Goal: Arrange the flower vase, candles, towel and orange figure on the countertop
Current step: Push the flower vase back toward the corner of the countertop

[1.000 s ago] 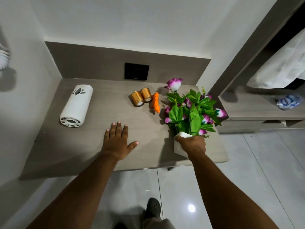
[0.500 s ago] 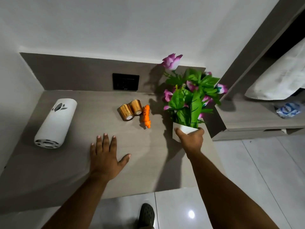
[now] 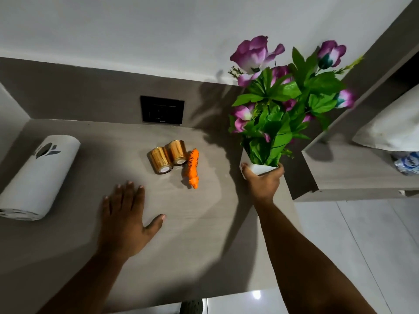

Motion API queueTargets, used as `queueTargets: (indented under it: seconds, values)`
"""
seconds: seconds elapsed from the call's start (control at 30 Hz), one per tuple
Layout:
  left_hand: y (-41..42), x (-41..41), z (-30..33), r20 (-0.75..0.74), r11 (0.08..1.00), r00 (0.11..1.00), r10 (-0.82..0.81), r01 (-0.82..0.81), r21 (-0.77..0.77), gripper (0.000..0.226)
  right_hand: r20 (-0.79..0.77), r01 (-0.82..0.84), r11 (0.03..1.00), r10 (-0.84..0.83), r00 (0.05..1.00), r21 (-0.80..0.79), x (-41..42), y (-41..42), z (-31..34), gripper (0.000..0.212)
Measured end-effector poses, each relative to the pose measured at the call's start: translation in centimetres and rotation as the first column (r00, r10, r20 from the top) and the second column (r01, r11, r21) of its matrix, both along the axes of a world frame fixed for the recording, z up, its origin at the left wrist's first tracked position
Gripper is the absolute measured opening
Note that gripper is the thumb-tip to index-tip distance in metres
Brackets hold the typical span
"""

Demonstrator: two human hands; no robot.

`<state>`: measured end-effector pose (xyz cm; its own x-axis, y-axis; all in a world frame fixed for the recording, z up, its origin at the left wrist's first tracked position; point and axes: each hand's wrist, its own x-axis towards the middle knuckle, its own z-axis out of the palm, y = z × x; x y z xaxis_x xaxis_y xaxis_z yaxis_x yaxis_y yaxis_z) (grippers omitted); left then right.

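Note:
My right hand (image 3: 263, 181) grips the white flower vase (image 3: 257, 167) near the countertop's right edge; its purple flowers and green leaves rise upright toward the back wall. Two gold candles (image 3: 169, 155) lie on their sides in the middle of the grey countertop (image 3: 199, 234). Touching them on the right is the orange striped figure (image 3: 192, 169), also lying down. A rolled white towel (image 3: 37, 177) with a grey leaf mark lies at the far left. My left hand (image 3: 127, 219) rests flat on the countertop, fingers spread, in front of the candles.
A black wall socket (image 3: 162, 109) sits on the back panel behind the candles. To the right is a lower shelf (image 3: 353, 177) with a white pillow (image 3: 394, 125) and a plastic packet (image 3: 408, 163). White tiled floor lies beyond the counter's right edge.
My right hand has carried the vase from the counter's front right edge toward the back and stood it upright. My left hand has stayed flat on the countertop.

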<state>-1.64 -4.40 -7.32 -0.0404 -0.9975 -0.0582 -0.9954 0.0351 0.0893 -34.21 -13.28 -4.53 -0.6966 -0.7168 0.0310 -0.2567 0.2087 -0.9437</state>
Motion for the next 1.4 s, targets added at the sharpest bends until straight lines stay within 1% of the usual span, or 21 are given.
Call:
queueTargets:
  seconds: [0.17, 0.27, 0.47, 0.83, 0.9, 0.97, 1.0, 1.03, 1.07, 1.1, 1.17, 1.23, 1.27, 1.3, 1.33, 1.4]
  values:
    - [-0.3, 0.0, 0.1, -0.013, 1.0, 1.0, -0.005, 0.005, -0.008, 0.098, -0.043, -0.027, 1.0, 0.026, 0.999, -0.005, -0.5, -0.9, -0.6, 0.092]
    - [-0.8, 0.0, 0.1, -0.005, 1.0, 1.0, -0.006, 0.006, -0.001, 0.099, -0.035, -0.015, 1.0, 0.015, 0.999, 0.003, -0.6, -1.6, -0.9, 0.087]
    - [-1.3, 0.0, 0.0, -0.003, 1.0, 1.0, -0.014, 0.014, -0.001, 0.097, -0.017, 0.014, 1.0, -0.014, 1.0, -0.001, -0.2, -2.1, -1.6, 0.085]
    - [-1.2, -0.1, -0.3, -0.028, 0.998, 0.999, -0.019, 0.017, -0.057, 0.098, -0.057, -0.026, 0.999, 0.028, 0.998, 0.041, -0.4, -2.0, -1.8, 0.09]
    - [-1.4, -0.1, -0.7, -0.026, 0.997, 1.0, -0.013, 0.011, -0.071, 0.097, -0.044, -0.043, 0.998, 0.045, 0.998, 0.044, -0.3, -2.0, -1.5, 0.096]
    - [-1.2, -0.1, -0.7, -0.014, 0.998, 1.0, -0.012, 0.011, -0.062, 0.097, -0.005, -0.067, 0.996, 0.067, 0.998, 0.064, -0.1, -1.2, -0.7, 0.113]
    - [-1.2, 0.0, -0.6, -0.015, 0.999, 1.0, -0.006, 0.006, -0.047, 0.098, 0.001, -0.066, 0.993, 0.066, 0.998, 0.098, 0.2, -0.6, 0.0, 0.12]
    - [-1.1, 0.2, -0.4, -0.015, 1.0, 1.0, -0.002, 0.002, -0.028, 0.099, -0.009, -0.064, 0.987, 0.066, 0.998, 0.149, 0.7, 0.3, 0.7, 0.119]
    - [-1.1, 0.3, -0.1, -0.016, 1.0, 1.0, -0.001, 0.001, -0.003, 0.1, -0.038, -0.069, 0.978, 0.078, 0.996, 0.199, 1.2, 1.2, 1.4, 0.109]
    - [-1.1, 0.4, 0.2, -0.023, 1.0, 1.0, 0.001, 0.0, 0.015, 0.101, -0.081, -0.083, 0.969, 0.105, 0.991, 0.234, 2.0, 2.1, 2.1, 0.093]
    - [-1.7, 0.5, 1.0, -0.057, 0.999, 0.998, 0.027, -0.024, 0.043, 0.097, -0.17, -0.126, 0.96, 0.172, 0.97, 0.249, 3.8, 3.2, 3.3, 0.064]
    - [-3.0, 0.4, 2.2, -0.127, 0.993, 0.987, 0.102, -0.093, 0.07, 0.087, -0.202, -0.222, 0.949, 0.268, 0.942, 0.224, 6.0, 3.1, 5.1, 0.048]
    - [-3.8, 0.3, 3.1, -0.195, 0.986, 0.967, 0.161, -0.148, 0.081, 0.082, -0.22, -0.274, 0.935, 0.323, 0.921, 0.224, 7.1, 2.7, 6.0, 0.042]
    - [-4.8, 0.1, 4.2, -0.285, 0.972, 0.93, 0.233, -0.216, 0.092, 0.079, -0.246, -0.324, 0.916, 0.379, 0.892, 0.236, 8.2, 1.9, 6.8, 0.036]
    - [-5.9, -0.3, 5.3, -0.379, 0.95, 0.871, 0.312, -0.29, 0.115, 0.076, -0.274, -0.367, 0.893, 0.433, 0.859, 0.262, 9.1, 1.1, 7.5, 0.032]
    - [-8.2, -1.1, 7.1, -0.494, 0.888, 0.74, 0.456, -0.412, 0.203, 0.07, -0.307, -0.444, 0.829, 0.544, 0.781, 0.34, 10.9, -1.1, 8.6, 0.03]
